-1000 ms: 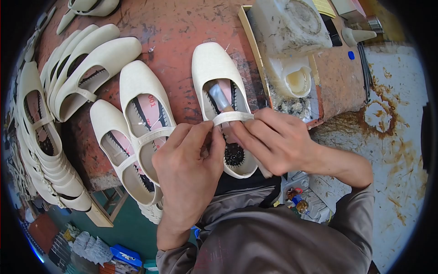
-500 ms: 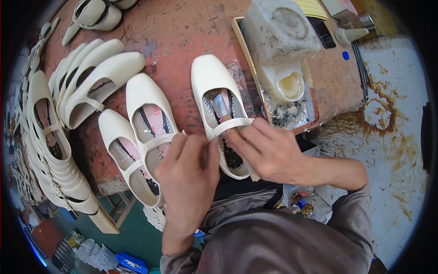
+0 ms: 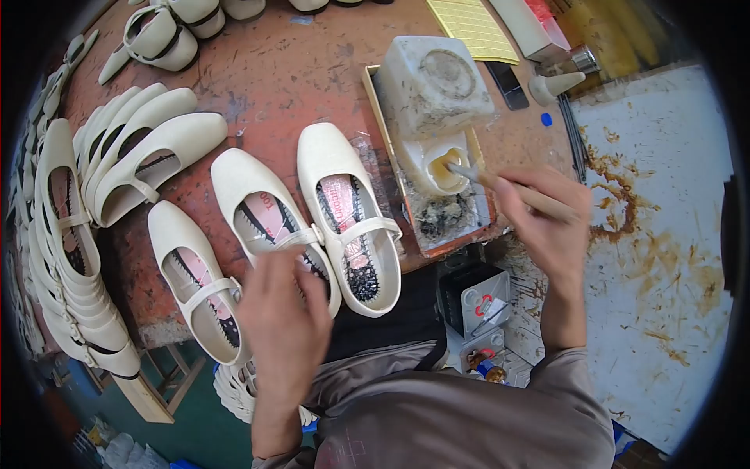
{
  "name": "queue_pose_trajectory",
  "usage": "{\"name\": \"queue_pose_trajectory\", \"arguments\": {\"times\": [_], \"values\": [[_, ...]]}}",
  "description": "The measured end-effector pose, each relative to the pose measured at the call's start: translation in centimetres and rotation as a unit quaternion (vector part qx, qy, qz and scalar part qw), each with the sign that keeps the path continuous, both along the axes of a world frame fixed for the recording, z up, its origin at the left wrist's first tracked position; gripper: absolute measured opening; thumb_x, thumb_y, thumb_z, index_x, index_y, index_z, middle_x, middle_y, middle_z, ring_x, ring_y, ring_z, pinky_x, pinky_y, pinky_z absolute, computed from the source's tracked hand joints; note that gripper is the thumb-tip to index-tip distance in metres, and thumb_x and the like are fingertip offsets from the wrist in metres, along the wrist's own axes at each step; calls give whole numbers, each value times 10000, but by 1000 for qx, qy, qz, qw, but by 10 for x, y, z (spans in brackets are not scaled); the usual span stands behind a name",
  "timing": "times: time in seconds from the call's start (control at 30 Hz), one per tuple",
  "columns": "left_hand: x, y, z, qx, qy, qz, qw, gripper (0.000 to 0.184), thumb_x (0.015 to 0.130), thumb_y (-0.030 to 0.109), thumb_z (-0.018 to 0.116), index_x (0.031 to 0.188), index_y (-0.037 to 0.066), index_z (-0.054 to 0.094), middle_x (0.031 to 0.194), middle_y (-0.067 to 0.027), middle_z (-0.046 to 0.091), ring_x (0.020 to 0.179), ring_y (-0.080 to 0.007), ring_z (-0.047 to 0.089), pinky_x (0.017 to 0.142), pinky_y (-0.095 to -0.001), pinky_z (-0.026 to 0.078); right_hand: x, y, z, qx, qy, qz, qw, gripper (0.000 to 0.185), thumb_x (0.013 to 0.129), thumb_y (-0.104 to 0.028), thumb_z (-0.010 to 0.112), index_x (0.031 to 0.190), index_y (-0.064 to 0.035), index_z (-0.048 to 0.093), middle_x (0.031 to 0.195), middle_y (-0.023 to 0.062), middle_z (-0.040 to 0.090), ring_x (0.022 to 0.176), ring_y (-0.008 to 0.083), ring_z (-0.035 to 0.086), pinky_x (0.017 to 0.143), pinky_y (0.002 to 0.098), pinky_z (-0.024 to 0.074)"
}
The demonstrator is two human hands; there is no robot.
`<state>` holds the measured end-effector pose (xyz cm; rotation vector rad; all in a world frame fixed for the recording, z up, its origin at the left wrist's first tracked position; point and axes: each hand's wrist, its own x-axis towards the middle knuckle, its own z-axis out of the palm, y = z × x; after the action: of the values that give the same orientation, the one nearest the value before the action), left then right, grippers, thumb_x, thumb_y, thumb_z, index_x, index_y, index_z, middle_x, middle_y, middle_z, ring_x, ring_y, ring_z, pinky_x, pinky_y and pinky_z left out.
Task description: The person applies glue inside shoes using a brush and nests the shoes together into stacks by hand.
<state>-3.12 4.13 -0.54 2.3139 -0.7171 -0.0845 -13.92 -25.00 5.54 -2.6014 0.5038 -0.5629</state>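
Note:
My right hand (image 3: pixel 547 215) is closed around a brush (image 3: pixel 488 180) with a pale handle. The brush's tip is in the mouth of a whitish plastic container (image 3: pixel 447 186) of yellowish glue. Blurred, my left hand (image 3: pixel 285 313) hovers over the middle shoe (image 3: pixel 246 176), its thumb apart from the bent fingers. Right of it lies a cream strapped shoe (image 3: pixel 328 148), its pink-and-black inside shining wet. Another cream shoe (image 3: pixel 176 227) lies to the left. All three point away from me.
A tray (image 3: pixel 380 117) holds the glue container and a stained white jug (image 3: pixel 437 82). Behind are a phone (image 3: pixel 508 84), yellow paper (image 3: pixel 473 31) and a nozzle bottle (image 3: pixel 555 87). Stacked cream shoes (image 3: pixel 74 273) line the left; more shoes (image 3: pixel 164 39) stand at the back.
My right hand has moved the brush from inside the right-hand shoe to the glue container. My left hand has left that shoe's strap and moved left. The shoe now lies against the middle one.

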Motion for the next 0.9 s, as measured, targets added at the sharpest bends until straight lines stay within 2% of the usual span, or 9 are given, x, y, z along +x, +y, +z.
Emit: {"name": "queue_pose_trajectory", "arguments": {"times": [0.1, 0.13, 0.2, 0.3, 0.53, 0.57, 0.63, 0.77, 0.9], "values": [[22, 5, 3, 187, -169, 1, 968, 241, 903, -15, 740, 1140, -17, 699, 1213, -191, 635, 1001, -406, 684, 847, -518, 542, 0, -1, -14, -65, 39, 98, 992, 67, 885, -32, 855, 946, -19, 829, 857, 81, 803, 687, 217, 713, 640, 376, 554], [27, 9, -2, 183, -150, 5, 971, 244, 904, -13, 746, 1142, -14, 690, 1218, -187, 630, 1003, -403, 682, 845, -515, 542, 0, 0, -8, -123, 2, 166, 978, 89, 865, -8, 865, 950, -10, 839, 846, 75, 800, 674, 225, 696, 621, 356, 539], [31, 15, -16, 177, -110, 10, 978, 254, 906, -8, 757, 1145, -9, 671, 1227, -179, 621, 1007, -397, 678, 839, -509, 542, -3, 6, 11, -112, 4, 102, 988, 96, 855, 13, 865, 943, -4, 830, 842, 69, 798, 669, 223, 687, 616, 350, 532], [26, 8, -14, 50, -41, 98, 993, 227, 916, -10, 761, 1116, -14, 654, 1180, -172, 610, 992, -398, 665, 839, -500, 542, -4, 17, 23, -112, 0, 63, 992, 119, 833, 44, 861, 933, 4, 811, 809, 67, 775, 658, 221, 672, 607, 349, 521], [22, 22, -17, 40, -10, 124, 991, 193, 966, 24, 807, 1088, -19, 664, 1061, -118, 665, 800, -212, 709, 661, -361, 584, -3, 28, 26, -155, 28, 120, 980, 123, 820, 51, 857, 922, 7, 804, 814, 87, 753, 681, 228, 673, 617, 359, 520], [20, 24, -16, 25, 12, 125, 992, 203, 964, 34, 808, 1101, -16, 667, 1045, -127, 663, 798, -238, 719, 670, -375, 590, -2, 28, 28, -175, 25, 109, 978, 127, 819, 47, 859, 925, 5, 805, 819, 90, 753, 683, 228, 673, 620, 359, 520], [20, 26, -9, -9, 52, 125, 991, 224, 962, 54, 812, 1128, -9, 675, 1013, -145, 659, 796, -290, 740, 688, -404, 603, -2, 35, 33, -154, 65, 110, 980, 109, 827, 34, 857, 921, 9, 806, 809, 92, 749, 682, 229, 671, 621, 365, 519], [19, 34, -4, -44, 70, 125, 989, 217, 943, 18, 828, 1121, -11, 708, 947, -135, 697, 783, -266, 758, 670, -371, 616, 5, 28, 34, -147, 95, 14, 984, 63, 850, -2, 847, 892, 27, 810, 767, 89, 729, 672, 228, 665, 607, 368, 506], [22, 41, -5, -80, 70, 126, 986, 168, 922, 3, 857, 1051, -8, 750, 919, -122, 751, 763, -247, 781, 663, -357, 615, 11, 44, 60, 113, 37, 83, 990, 109, 796, -8, 840, 842, 82, 798, 692, 133, 743, 566, 183, 642, 562, 364, 497]]}}
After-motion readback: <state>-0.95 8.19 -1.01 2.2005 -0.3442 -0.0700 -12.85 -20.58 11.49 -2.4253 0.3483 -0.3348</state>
